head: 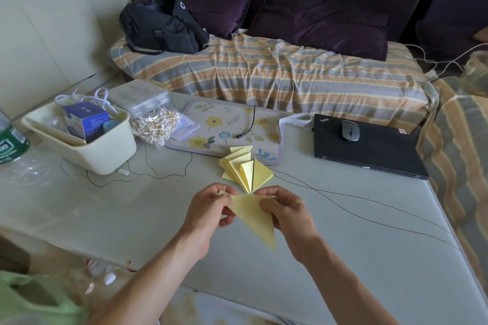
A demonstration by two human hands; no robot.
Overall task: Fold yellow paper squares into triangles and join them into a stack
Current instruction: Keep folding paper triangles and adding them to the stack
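Yellow paper, folded to a triangle (254, 216), hangs above the counter (343, 219), pinched at its top edge by our left hand (211, 206) and right hand (284, 208). Next, we judge, it joins the fanned stack (245, 169) just beyond.

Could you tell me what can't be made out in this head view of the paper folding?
- Top edge of the triangle: covered by the left hand and right hand.
- Stack: sheet count unclear, layers overlap.
- Bottle: cut off by left edge.
- Box print: too small.
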